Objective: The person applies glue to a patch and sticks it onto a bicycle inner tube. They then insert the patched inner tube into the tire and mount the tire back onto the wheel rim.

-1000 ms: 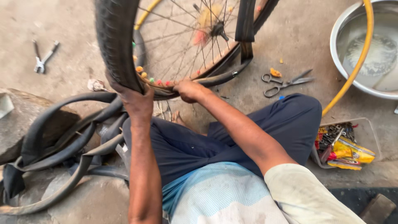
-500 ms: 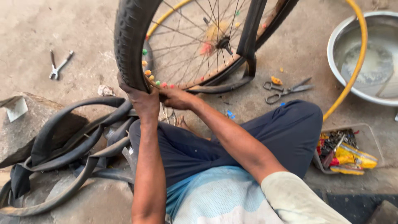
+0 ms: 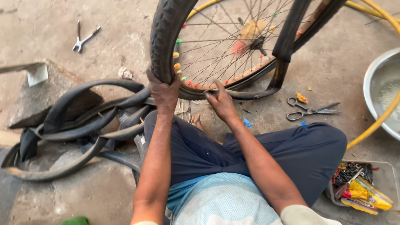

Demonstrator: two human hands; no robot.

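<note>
A bicycle wheel stands upright in front of me, with a black tyre (image 3: pixel 164 37) around a spoked rim (image 3: pixel 233 85) that carries coloured beads. My left hand (image 3: pixel 163 89) grips the tyre at its lower left, fingers wrapped over the tread. My right hand (image 3: pixel 221 102) rests on the bottom of the rim, fingers pressed against its edge. A black frame tube (image 3: pixel 287 37) crosses the wheel on the right. I sit on the ground in dark trousers (image 3: pixel 258 154).
Loose black inner tubes (image 3: pixel 83 125) lie in a heap at the left. Pliers (image 3: pixel 83 38) lie at the far left, scissors (image 3: pixel 310 110) to the right. A metal basin (image 3: pixel 381 96), a yellow hose (image 3: pixel 371 125) and a tray of small parts (image 3: pixel 362 183) are at the right.
The view has shifted, so the wheel sits further right and higher. My right hand slid right along the rim's bottom, away from my left, which still grips the tyre.
</note>
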